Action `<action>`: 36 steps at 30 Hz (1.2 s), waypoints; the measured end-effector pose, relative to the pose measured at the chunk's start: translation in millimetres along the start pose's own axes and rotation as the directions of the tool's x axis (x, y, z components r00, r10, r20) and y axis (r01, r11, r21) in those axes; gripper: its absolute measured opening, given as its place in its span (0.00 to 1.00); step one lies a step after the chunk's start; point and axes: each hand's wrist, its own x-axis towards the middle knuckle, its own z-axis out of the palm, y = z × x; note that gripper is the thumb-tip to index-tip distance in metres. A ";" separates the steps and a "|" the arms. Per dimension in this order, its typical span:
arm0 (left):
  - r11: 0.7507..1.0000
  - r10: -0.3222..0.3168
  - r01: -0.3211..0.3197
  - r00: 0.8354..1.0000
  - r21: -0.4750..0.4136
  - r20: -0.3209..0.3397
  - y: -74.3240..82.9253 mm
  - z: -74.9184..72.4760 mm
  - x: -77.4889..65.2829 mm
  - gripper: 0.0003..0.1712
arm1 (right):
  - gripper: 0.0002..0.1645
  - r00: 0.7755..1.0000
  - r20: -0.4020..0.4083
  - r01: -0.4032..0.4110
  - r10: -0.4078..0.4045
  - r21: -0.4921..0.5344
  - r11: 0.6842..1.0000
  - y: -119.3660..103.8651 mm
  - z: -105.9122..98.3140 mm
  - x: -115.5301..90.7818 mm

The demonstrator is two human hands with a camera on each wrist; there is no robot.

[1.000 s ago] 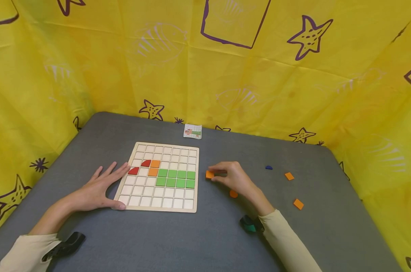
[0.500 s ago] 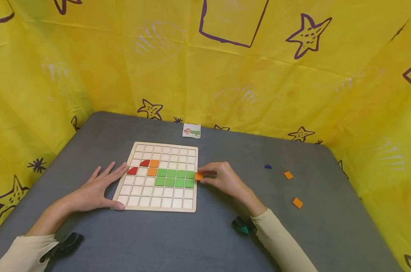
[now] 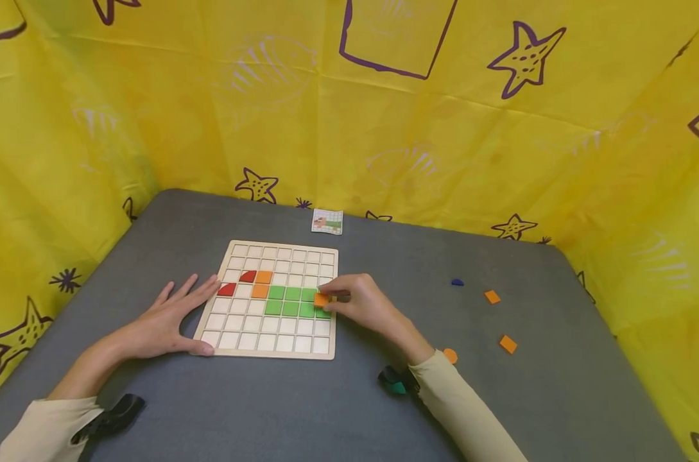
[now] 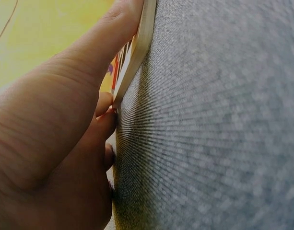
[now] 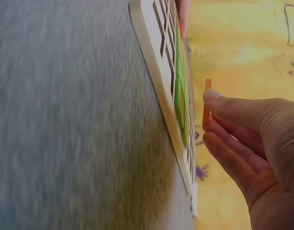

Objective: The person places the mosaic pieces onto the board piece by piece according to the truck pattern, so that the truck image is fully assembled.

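Head cam: R hand [image 3: 363, 300] pinches orange tile [image 3: 321, 300] btwn thumb & fingertips, over board [image 3: 250, 353] nr R edge; L hand [image 3: 163, 326], fingers spread, touches L edge.

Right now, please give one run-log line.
left hand: touches pale wooden grid board; right hand: pinches flat orange tile, raised; green square tiles: on board

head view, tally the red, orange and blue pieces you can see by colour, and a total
Red pieces: 2, in the board
Orange pieces: 6 (2 in the board, 1 held piece in the right hand, 3 on the table)
Blue piece: 1, on the table
Total: 9 in sight; the right arm may hide others
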 end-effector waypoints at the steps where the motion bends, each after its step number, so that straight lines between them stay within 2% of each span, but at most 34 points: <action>1: 1.000 0.001 -0.001 1.000 0.000 0.000 -0.2 0.1 0.1 0.70 | 0.19 1.000 0.005 0.004 -0.004 -0.008 1.000 -1.7 1.5 1.6; 5: 1.000 0.014 -0.014 1.000 0.008 -0.008 -1.8 1.0 -0.4 0.69 | 0.19 1.000 0.015 0.028 -0.027 -0.030 0.999 -8.1 8.1 7.4; 16: 1.000 0.017 -0.017 1.000 0.000 -0.010 -3.0 0.4 -1.8 0.69 | 0.18 0.998 0.043 0.052 -0.052 -0.001 0.999 -13.5 23.0 19.7; 24: 1.000 0.025 -0.025 1.000 -0.007 -0.015 -2.1 1.9 -0.6 0.69 | 0.18 0.996 0.062 0.062 -0.059 -0.049 0.997 -21.9 31.1 30.7; 31: 1.000 0.026 -0.026 1.000 -0.006 -0.017 -1.8 1.8 -1.3 0.69 | 0.18 0.998 0.063 0.034 -0.030 -0.068 0.997 -31.6 41.4 40.2; 36: 1.000 0.029 -0.029 0.999 -0.008 -0.016 -1.2 1.4 -1.6 0.69 | 0.17 0.997 0.063 0.057 -0.051 -0.102 0.993 -38.6 47.6 47.8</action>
